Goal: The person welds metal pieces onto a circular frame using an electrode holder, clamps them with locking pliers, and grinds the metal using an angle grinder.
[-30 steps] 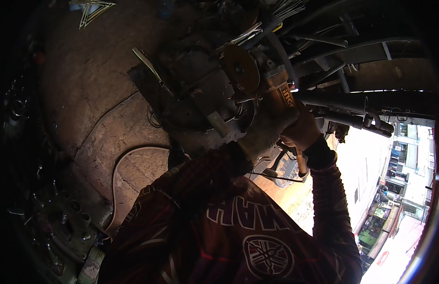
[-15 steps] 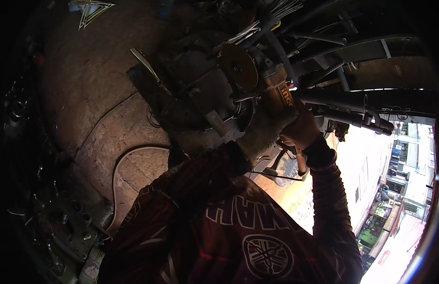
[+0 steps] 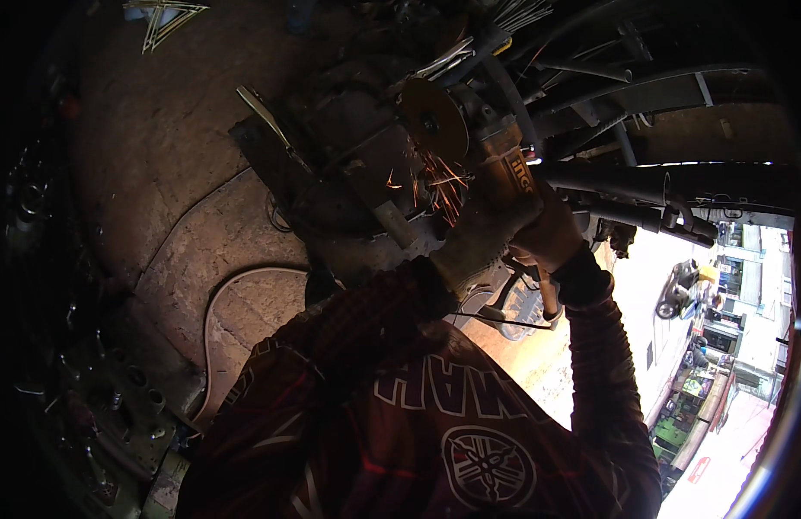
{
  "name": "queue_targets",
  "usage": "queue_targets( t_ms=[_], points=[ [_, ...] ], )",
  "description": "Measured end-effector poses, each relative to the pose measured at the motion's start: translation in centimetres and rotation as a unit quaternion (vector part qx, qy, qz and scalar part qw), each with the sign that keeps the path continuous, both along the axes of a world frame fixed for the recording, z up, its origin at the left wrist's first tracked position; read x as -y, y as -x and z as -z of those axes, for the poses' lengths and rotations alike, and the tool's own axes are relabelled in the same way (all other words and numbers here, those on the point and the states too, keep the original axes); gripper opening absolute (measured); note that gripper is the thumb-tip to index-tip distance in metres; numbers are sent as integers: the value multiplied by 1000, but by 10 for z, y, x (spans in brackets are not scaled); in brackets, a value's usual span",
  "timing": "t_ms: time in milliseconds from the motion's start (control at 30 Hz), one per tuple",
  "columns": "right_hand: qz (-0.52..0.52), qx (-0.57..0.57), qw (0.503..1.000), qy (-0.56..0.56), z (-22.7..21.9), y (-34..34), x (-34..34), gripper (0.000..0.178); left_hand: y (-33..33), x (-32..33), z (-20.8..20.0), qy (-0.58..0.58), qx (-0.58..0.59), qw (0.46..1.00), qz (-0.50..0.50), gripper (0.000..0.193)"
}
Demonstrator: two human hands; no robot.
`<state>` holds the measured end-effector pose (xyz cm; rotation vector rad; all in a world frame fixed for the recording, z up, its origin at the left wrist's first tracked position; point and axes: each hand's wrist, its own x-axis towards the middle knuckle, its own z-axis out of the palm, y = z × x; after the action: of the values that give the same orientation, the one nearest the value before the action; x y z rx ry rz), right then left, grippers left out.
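Note:
Both my hands are at an orange-and-black angle grinder [image 3: 507,164] held out in front of me. My right hand [image 3: 552,232] is wrapped round the rear of its body. My left hand [image 3: 480,235], which looks gloved, is closed against the near underside of the body; its fingertips are in shadow. The large brown disc [image 3: 430,118] stands on edge at the grinder's left. Below it, orange sparks [image 3: 442,186] spray toward my left hand, over a dark metal work surface [image 3: 379,169]. What the disc touches is too dark to make out.
Thin metal strips [image 3: 271,121] lie on the work surface's left side. Metal pipes [image 3: 625,182] crowd the right. A hose [image 3: 212,320] curves over the dirt floor [image 3: 158,112]. Beyond the bright opening on the right, a motorcycle [image 3: 677,290] is on the street.
Sparks now fly below the disc, where there were none before. The grinder and both hands have barely moved. A motorcycle has come into view outside on the right.

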<state>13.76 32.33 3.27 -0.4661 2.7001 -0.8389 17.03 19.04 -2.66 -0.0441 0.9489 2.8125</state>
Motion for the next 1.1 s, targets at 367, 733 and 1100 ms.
queue_targets(
  t_ms=[367, 733, 1100],
  points=[
    [-8, 3, 1000, 23, -1, 2, 1, 74, -5, 0, 6, 46, 52, 997, 21, 39],
    [32, 76, 993, 84, 2, 2, -11, 74, 4, -1, -9, 85, 21, 996, -6, 47],
    [-30, 42, 994, 93, -11, 9, -14, 78, 12, -18, -5, 41, -20, 998, -34, 48]
  ],
)
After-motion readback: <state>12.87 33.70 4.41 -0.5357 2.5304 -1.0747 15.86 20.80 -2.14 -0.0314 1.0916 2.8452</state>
